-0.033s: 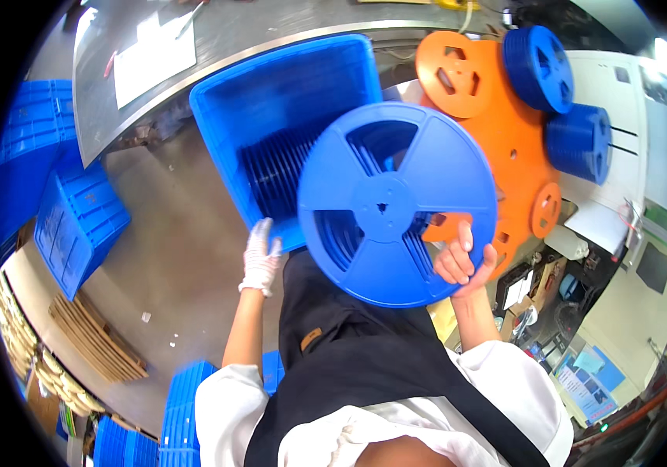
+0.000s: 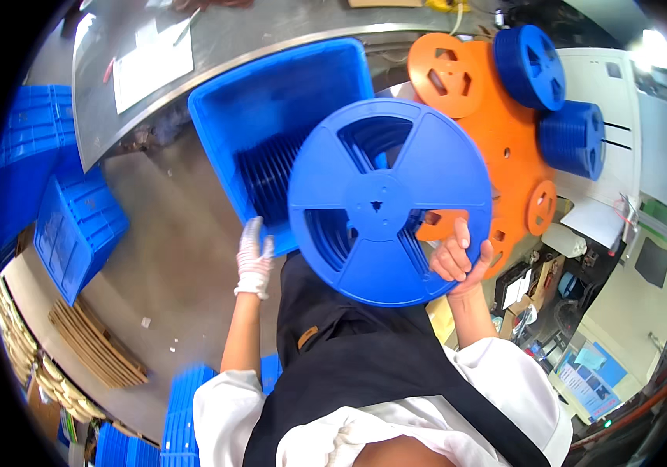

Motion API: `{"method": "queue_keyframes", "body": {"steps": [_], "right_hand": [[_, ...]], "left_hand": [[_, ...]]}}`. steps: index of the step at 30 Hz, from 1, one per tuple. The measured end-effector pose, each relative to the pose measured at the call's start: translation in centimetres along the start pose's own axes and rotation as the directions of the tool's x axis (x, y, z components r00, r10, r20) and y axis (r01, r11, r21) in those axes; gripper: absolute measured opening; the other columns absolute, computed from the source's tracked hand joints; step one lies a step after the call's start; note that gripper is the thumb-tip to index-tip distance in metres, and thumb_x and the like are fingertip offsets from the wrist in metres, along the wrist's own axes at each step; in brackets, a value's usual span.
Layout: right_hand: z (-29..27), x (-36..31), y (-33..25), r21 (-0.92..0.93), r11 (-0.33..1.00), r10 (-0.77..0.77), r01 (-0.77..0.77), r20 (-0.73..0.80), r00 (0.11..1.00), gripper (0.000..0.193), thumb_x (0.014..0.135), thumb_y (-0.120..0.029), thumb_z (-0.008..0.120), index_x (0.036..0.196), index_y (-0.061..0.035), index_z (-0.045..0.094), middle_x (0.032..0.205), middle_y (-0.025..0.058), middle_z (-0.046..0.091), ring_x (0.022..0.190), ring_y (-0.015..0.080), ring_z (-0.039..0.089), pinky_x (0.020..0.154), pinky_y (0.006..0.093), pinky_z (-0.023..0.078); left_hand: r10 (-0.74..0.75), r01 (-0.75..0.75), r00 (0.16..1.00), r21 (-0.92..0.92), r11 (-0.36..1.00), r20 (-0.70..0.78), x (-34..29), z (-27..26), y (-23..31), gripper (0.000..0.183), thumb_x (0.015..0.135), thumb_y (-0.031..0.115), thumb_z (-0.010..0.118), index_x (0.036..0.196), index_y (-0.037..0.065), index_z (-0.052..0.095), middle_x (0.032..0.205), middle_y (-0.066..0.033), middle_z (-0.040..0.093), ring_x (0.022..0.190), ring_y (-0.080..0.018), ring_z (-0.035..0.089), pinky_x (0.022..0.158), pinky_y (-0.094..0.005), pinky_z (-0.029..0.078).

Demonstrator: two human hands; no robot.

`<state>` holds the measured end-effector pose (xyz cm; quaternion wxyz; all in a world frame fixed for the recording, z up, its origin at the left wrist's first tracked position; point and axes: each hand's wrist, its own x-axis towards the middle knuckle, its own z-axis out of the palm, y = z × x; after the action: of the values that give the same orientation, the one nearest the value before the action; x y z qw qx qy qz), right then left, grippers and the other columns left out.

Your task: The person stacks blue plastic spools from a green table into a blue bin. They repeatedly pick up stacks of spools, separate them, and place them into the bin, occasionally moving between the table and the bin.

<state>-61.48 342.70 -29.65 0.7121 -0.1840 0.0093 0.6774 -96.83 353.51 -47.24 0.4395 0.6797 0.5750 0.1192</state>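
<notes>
In front of me a large blue plastic reel (image 2: pixel 376 268) faces up, with several more reels visible through its cut-out windows. My bare right hand (image 2: pixel 458 257) grips its lower right rim, fingers at a window and thumb on the outer edge. White-gloved, my left hand (image 2: pixel 253 257) is held with its fingers apart, beside the near left corner of a blue bin (image 2: pixel 213 132). It holds nothing. A row of blue reels (image 2: pixel 259 175) stands on edge inside the bin, partly hidden by the large reel.
An orange wheel-like stand (image 2: pixel 516 163) at the right carries blue reel stacks (image 2: pixel 532 70) and orange discs (image 2: pixel 442 74). A metal table (image 2: pixel 271 19) with papers (image 2: pixel 154 70) lies ahead. Blue crates (image 2: pixel 77 226) and cardboard sheets (image 2: pixel 100 342) are at the left.
The reel and both hands appear slightly further left in the picture, and so does the orange stand. My grip on the reel looks the same.
</notes>
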Motion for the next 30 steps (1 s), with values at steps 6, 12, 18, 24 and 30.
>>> {"method": "queue_keyframes", "body": {"steps": [6,12,18,24,30], "right_hand": [[6.1,0.5,1.0,0.173,0.983,-0.101,0.062,0.229,0.968,0.036,0.093,-0.042,0.059,0.091,-0.0096,0.043,0.049,-0.0053,0.038,0.037,0.0048,0.039,0.039,0.0190,0.030],[9.9,0.9,2.9,0.144,0.988,-0.092,0.047,0.325,0.941,0.036,0.093,-0.042,0.060,0.093,-0.0089,0.045,0.050,-0.0054,0.039,0.039,0.0048,0.040,0.042,0.0204,0.033],[15.9,1.0,8.0,-0.361,0.916,0.276,-0.176,0.248,0.929,0.047,0.081,-0.040,0.073,0.102,-0.0044,0.051,0.067,0.0032,0.055,0.059,0.0144,0.058,0.053,0.0267,0.045],[21.2,0.2,7.5,-0.749,0.646,0.069,-0.151,-0.140,0.988,0.055,0.079,-0.016,0.071,0.126,0.0013,0.048,0.105,0.0176,0.064,0.098,0.0285,0.065,0.090,0.0403,0.051],[18.1,0.1,7.4,-0.672,0.729,-0.068,-0.127,-0.256,0.964,0.044,0.087,-0.019,0.064,0.123,0.0012,0.049,0.084,0.0116,0.063,0.075,0.0224,0.065,0.065,0.0312,0.056]], "left_hand": [[0.190,-0.207,0.901,-0.003,0.978,-0.390,-1.0,-9.0,12.5,0.038,0.093,0.009,0.056,0.130,0.003,0.053,0.130,-0.0149,0.055,0.120,-0.0265,0.052,0.101,-0.0359,0.041],[0.437,-0.397,0.782,0.185,0.899,-0.445,-3.8,-12.5,20.3,0.034,0.084,0.006,0.060,0.117,0.002,0.061,0.114,-0.0176,0.061,0.105,-0.0367,0.058,0.096,-0.0415,0.045],[0.067,-0.028,0.996,-0.499,0.866,0.061,-4.8,-10.1,23.8,0.103,0.077,0.027,0.076,0.152,0.005,0.008,0.134,-0.0277,0.048,0.123,-0.0338,0.050,0.102,-0.0401,0.041],[0.158,0.300,0.933,-0.942,0.147,0.322,-6.9,-14.1,19.5,0.075,0.083,0.041,0.067,0.141,0.008,0.034,0.129,-0.0163,0.050,0.119,-0.0277,0.050,0.102,-0.0396,0.043],[0.359,0.358,0.911,-0.816,-0.453,0.201,-9.3,-15.9,17.1,0.071,0.085,0.042,0.063,0.138,0.003,0.037,0.120,-0.0158,0.051,0.114,-0.0288,0.052,0.111,-0.0415,0.034]]}}
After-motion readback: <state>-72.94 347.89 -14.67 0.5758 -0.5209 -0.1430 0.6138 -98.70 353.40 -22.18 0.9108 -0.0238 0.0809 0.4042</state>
